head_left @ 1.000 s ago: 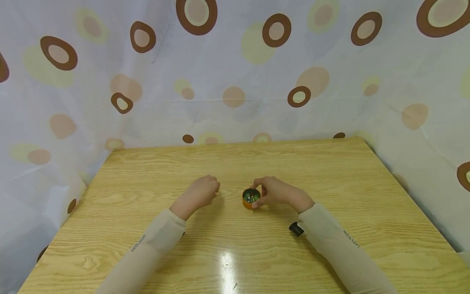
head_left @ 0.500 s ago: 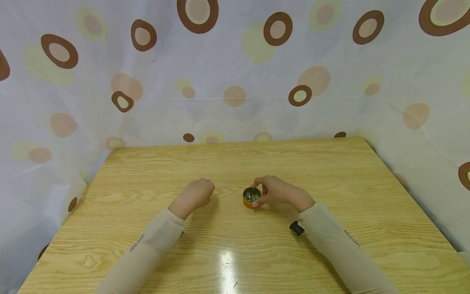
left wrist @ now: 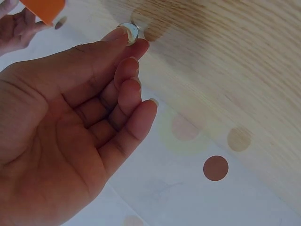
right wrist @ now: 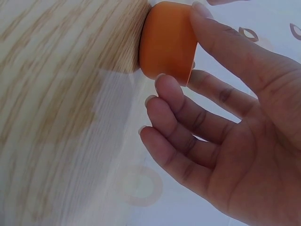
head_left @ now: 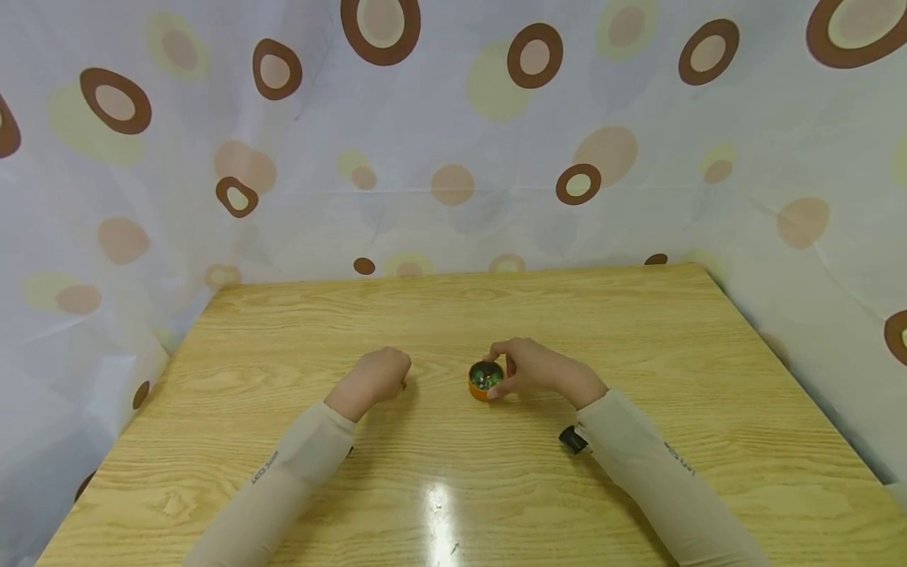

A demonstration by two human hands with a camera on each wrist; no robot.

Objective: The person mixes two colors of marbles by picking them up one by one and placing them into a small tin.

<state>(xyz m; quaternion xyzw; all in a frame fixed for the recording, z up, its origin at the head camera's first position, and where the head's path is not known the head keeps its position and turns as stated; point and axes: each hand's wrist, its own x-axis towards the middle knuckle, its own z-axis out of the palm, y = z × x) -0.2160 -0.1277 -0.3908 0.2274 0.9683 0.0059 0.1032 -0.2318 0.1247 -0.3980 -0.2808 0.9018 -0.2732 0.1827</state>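
Observation:
My left hand (head_left: 375, 374) is above the table, left of a small orange cup (head_left: 479, 395). In the left wrist view its thumb and index finger pinch a clear glass marble (left wrist: 130, 34) with a yellowish swirl, while the other fingers are curled. The cup stands upright on the wood, and green, shiny marbles (head_left: 487, 379) show inside it. My right hand (head_left: 534, 368) grips the cup from its right side, thumb at the near edge and index finger at the far edge. In the right wrist view, the cup's smooth orange wall (right wrist: 169, 42) hides its contents.
The wood-grain table (head_left: 453, 315) reaches back to a white curtain (head_left: 453, 142) with brown, tan and yellow spots, which also hangs at both sides. A black wrist piece (head_left: 572, 440) shows under the right sleeve. Light glares on the table's near part.
My left hand has moved a little left and toward me, away from the cup. The right hand and the cup have stayed in place.

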